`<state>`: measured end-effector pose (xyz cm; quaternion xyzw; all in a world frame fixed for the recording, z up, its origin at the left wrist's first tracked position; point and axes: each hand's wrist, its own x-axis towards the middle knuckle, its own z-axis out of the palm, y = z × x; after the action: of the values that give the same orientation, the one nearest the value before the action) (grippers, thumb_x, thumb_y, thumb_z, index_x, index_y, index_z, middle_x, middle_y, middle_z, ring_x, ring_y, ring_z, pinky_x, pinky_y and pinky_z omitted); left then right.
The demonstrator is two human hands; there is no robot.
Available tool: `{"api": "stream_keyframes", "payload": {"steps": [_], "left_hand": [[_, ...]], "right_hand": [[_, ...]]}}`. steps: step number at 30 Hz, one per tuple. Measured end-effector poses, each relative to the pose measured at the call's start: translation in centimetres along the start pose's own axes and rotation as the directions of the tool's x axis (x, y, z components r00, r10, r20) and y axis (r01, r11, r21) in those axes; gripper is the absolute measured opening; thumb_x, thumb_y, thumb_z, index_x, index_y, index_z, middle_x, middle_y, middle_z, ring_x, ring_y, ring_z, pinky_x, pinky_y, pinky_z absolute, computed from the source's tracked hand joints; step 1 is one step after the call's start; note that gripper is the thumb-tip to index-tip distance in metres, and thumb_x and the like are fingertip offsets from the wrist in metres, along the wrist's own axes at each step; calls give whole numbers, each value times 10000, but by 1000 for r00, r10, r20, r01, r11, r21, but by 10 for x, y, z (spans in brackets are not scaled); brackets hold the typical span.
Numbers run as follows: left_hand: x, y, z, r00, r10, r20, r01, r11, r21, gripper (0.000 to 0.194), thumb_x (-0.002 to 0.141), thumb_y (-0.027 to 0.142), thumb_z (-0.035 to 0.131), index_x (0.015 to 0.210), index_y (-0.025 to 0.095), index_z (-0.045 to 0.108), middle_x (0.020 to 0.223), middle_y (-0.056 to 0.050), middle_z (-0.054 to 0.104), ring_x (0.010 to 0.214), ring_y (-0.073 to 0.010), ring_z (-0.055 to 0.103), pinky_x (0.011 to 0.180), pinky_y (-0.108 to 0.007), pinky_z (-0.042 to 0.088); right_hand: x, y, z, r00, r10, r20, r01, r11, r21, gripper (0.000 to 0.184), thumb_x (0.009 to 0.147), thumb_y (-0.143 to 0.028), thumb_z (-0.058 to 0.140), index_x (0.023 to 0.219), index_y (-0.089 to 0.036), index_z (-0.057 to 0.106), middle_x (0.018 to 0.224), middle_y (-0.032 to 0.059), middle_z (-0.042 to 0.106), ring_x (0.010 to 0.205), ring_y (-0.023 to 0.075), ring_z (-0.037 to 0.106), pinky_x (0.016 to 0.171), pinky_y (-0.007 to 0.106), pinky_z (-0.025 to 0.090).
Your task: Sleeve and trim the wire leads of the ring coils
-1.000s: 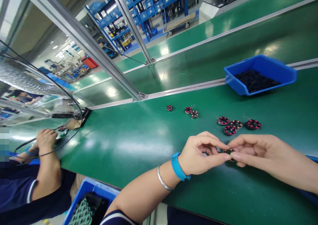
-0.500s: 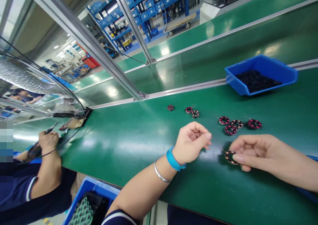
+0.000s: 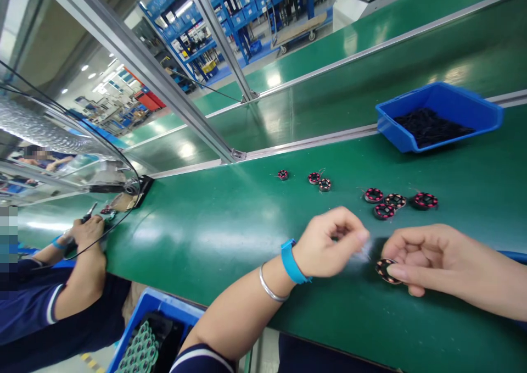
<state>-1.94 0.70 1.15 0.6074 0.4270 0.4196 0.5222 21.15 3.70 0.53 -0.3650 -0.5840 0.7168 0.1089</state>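
Observation:
My right hand [image 3: 436,257] pinches a small round motor stator [image 3: 382,267] between thumb and fingers, a little above the green bench [image 3: 230,235]. Dark, with a ring of copper-coloured spots, the stator tilts toward me. Just left of it, my left hand [image 3: 329,244] is closed, thumb against fingertips; whatever lies in that pinch is too fine or blurred to make out. Beyond my hands lies a group of similar stators, among them a red-spotted stator [image 3: 384,212] and a separate stator [image 3: 426,200] at its right. Thin wire ends stick out from several.
A blue bin [image 3: 438,117] of black pieces stands at the back right. Further left lie a pair of stators [image 3: 314,178] and a single stator [image 3: 282,174]. A blue crate [image 3: 152,301] with green rings sits below the bench edge. A co-worker's hand [image 3: 88,230] is at far left.
My left hand left the stator, moved left, then came partway back toward it. My right hand keeps the stator, now tilted differently. The view has shifted slightly.

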Motion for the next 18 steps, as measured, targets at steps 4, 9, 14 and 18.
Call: {"api": "stream_keyframes", "payload": {"steps": [4, 9, 14, 18], "left_hand": [[5, 8, -13, 982, 9, -190, -1, 999, 42, 606, 892, 798, 710, 810, 221, 543, 696, 12, 592, 630, -122, 546, 625, -271, 488], [-4, 13, 0, 988, -17, 151, -4, 991, 137, 567, 859, 716, 812, 773, 205, 581, 731, 3, 605, 661, -121, 539, 606, -264, 427], [-1, 5, -7, 953, -165, 255, 191, 978, -79, 623, 899, 771, 742, 716, 209, 547, 607, 27, 572, 543, -95, 505, 545, -241, 425], [5, 4, -18, 991, -127, 37, 131, 979, -153, 705, 846, 842, 740, 653, 215, 482, 550, 41, 538, 485, -81, 476, 509, -230, 396]], "right_hand": [[1, 0, 0, 999, -36, -26, 36, 999, -9, 381, 682, -605, 970, 775, -269, 814, 589, 24, 742, 526, 205, 708, 541, 296, 599], [2, -1, -2, 998, -53, -28, 54, 997, 49, 366, 666, -572, 1001, 787, -271, 832, 604, 7, 736, 531, 168, 694, 542, 244, 570], [1, 1, -3, 997, -65, -50, 67, 997, 29, 406, 696, -629, 973, 784, -265, 814, 588, 6, 704, 525, 168, 672, 555, 266, 581], [2, 3, -4, 994, -40, -99, 43, 998, 34, 511, 638, -697, 978, 789, -240, 805, 657, 34, 739, 537, 164, 663, 582, 290, 603]]}}
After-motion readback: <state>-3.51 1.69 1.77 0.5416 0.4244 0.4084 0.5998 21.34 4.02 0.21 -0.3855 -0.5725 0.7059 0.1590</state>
